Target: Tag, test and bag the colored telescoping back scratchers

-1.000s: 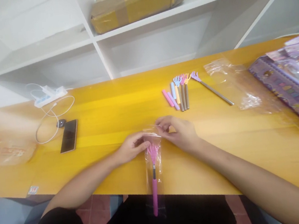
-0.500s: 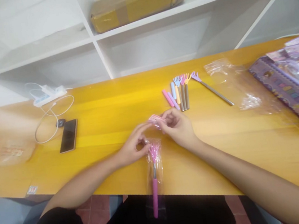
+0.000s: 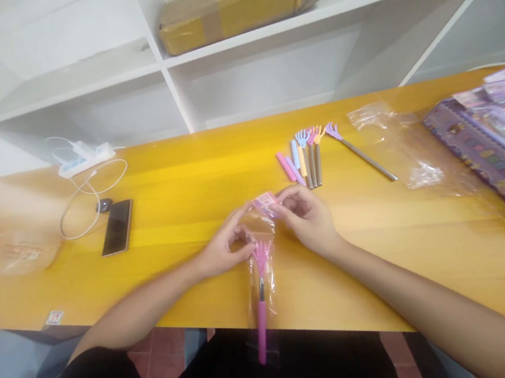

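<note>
A pink back scratcher (image 3: 262,322) with a hand-shaped head and a metal shaft lies inside a clear plastic bag (image 3: 272,291), its handle reaching past the table's front edge. My left hand (image 3: 223,249) pinches the bag's left side beside the scratcher's head. At the bag's top is a pink printed card (image 3: 264,204), gripped at its right edge by my right hand (image 3: 309,219). Whether the card sits inside the bag or is fixed to it I cannot tell. Beyond my right hand lie several scratcher heads on metal shafts (image 3: 312,157) and several coloured handle sleeves (image 3: 285,165).
A purple-headed scratcher shaft (image 3: 366,156) lies apart, near clear plastic bags (image 3: 418,150). A purple printed pouch (image 3: 483,160) is at far right. To the left are a phone (image 3: 117,227), a power strip (image 3: 87,160) and a plastic bag (image 3: 9,252). White shelving (image 3: 164,71) backs the table.
The pink card now lies flatter and faces me more, and the bag's upper part shows stretched between my hands. My left hand has barely moved.
</note>
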A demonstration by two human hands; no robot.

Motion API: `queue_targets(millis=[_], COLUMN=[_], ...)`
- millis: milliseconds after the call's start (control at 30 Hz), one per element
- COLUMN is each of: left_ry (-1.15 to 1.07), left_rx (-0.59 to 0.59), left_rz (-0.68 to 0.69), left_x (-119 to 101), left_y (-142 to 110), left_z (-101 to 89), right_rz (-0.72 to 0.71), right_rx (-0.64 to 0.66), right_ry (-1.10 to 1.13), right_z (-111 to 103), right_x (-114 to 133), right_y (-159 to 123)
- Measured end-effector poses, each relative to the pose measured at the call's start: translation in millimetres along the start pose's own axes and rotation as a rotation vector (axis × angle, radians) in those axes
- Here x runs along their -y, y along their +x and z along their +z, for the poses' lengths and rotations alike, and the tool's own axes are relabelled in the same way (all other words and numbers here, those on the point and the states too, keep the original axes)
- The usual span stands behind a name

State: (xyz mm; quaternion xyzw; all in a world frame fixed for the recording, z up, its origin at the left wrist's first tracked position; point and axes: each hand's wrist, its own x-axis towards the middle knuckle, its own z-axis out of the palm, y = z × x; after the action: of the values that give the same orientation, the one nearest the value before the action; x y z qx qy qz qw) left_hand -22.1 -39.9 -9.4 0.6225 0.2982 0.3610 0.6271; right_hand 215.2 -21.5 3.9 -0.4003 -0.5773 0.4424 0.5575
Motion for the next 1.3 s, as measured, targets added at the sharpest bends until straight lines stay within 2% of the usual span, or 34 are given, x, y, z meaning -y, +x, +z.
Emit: queue_targets(millis=[100, 267, 433, 633, 800, 1033, 1300], left_ry=[-0.03, -0.208, -0.376, -0.47, -0.48, -0.458, -0.465], left_rx=[0.041, 0.09, 0.061, 0.073, 0.067, 0.055, 0.047], left_rz=[0.013, 0.035, -0.026, -0.075, -0.102, -0.109, -0.105], left_x=[-1.1, -10.2, -11.0, -13.8, -14.7, -16.1, -19.0], left_y=[2.0, 7.0, 8.0, 8.4, 8.2, 8.1, 7.6], left_z=[0.0, 1.9, -3.4, -7.5, -7.1, -6.0, -3.2], right_rz=[-0.006, -0.006, 0.005, 0.038, -0.058, -0.297, -0.38], right_rx=[0.005, -0.016, -0.002, 0.035, 0.085, 0.134, 0.203], right_ry=[-0.065, -0.128, -0.159, -0.182, -0.275, -0.409, -0.442], right_z=[0.9, -0.3, -1.7, -3.1, -5.0, -6.7, -8.2], right_x=[-3.8, -6.1, -8.1, -13.6, -13.8, -7.0, -7.1], right_y=[-0.2, 1.7, 2.2, 2.2, 1.8, 2.4, -1.1])
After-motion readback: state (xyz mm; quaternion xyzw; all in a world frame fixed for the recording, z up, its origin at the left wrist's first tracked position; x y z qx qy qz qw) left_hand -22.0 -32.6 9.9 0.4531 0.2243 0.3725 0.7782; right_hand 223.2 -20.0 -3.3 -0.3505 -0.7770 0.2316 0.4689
